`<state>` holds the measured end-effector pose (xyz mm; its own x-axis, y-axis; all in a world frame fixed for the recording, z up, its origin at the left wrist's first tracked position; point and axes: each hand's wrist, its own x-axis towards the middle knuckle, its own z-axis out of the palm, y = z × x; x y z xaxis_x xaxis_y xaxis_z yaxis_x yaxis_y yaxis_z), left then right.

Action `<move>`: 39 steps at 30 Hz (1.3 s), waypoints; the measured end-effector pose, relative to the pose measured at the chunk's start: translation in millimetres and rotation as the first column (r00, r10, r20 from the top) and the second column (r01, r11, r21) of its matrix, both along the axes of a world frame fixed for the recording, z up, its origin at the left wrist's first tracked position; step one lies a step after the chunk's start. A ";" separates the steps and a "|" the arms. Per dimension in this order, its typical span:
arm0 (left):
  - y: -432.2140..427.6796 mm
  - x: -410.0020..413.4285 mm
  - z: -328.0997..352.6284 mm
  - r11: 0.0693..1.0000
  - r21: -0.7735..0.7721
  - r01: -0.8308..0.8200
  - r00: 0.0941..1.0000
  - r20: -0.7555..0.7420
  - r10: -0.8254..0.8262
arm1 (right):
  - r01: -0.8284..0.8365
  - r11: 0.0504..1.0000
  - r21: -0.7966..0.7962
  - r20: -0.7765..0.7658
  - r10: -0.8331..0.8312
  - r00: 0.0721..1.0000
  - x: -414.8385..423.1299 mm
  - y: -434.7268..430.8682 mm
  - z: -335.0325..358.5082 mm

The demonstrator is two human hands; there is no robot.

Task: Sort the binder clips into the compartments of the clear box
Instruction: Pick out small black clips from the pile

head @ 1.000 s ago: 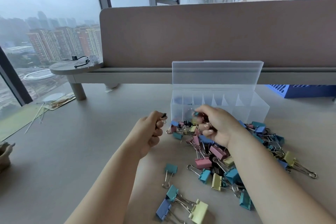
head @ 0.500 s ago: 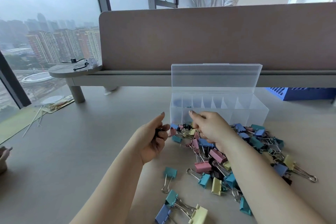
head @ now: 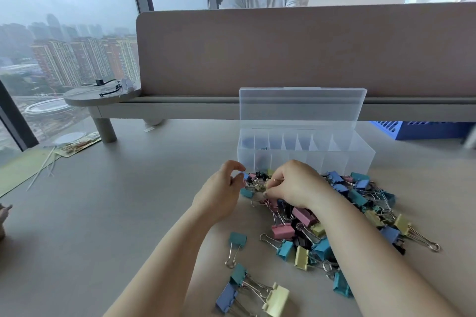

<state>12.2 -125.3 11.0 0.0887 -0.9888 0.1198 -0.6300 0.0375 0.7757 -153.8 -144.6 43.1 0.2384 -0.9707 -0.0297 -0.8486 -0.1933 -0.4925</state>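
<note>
My right hand digs in the binder clips by the clear box. Left hand loosely curled beside.

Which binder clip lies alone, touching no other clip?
The teal clip left of the pile, handles toward the camera; the others lie heaped or tangled.

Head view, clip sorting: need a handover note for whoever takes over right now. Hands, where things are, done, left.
Left hand: loosely curled beside the pile, nothing seen in it.
Right hand: fingers curled down into the binder clips, pinching at one; which one is hidden.
Clear box: lid up, just behind the pile on the table. Something small and dark shows in a left compartment; the rest is too blurred to tell.
Done: little, if anything.
Left: nearly the whole mixed pile, plus strays nearer the person, such as a teal clip.
</note>
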 end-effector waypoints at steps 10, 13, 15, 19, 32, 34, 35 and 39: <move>-0.6 -0.2 -3.9 0.998 -0.010 0.064 0.990 0.124 -0.062 | -0.132 0.990 0.043 -0.069 0.135 0.988 -6.2 8.7 6.6; 0.6 -1.5 -3.9 0.997 -0.001 0.076 0.985 0.158 -0.075 | -0.144 0.988 0.045 -0.024 0.146 0.989 -9.1 10.8 8.1; 0.3 -1.9 -3.8 0.997 0.001 0.075 0.984 0.161 -0.074 | -0.144 0.988 0.061 0.037 0.142 0.989 -11.8 11.4 9.2; 3.1 -2.5 -1.1 0.993 0.038 0.110 0.977 0.181 -0.115 | -0.183 0.979 0.095 0.144 0.168 0.975 -18.0 13.4 14.3; 16.5 -13.3 6.1 0.971 0.050 0.236 0.824 0.519 -0.227 | -0.211 0.960 0.185 0.145 0.185 0.972 -25.5 7.6 11.6; 16.5 -13.5 5.4 0.967 0.039 0.251 0.819 0.523 -0.234 | -0.213 0.961 0.178 0.133 0.191 0.973 -26.9 7.0 12.1; 16.7 -13.7 5.3 0.961 0.040 0.273 0.813 0.525 -0.253 | -0.214 0.962 0.169 0.125 0.195 0.973 -28.3 7.2 13.5; 16.7 -13.9 5.1 0.955 0.062 0.290 0.795 0.539 -0.276 | -0.130 0.986 0.108 0.200 0.107 0.974 -36.3 5.2 16.4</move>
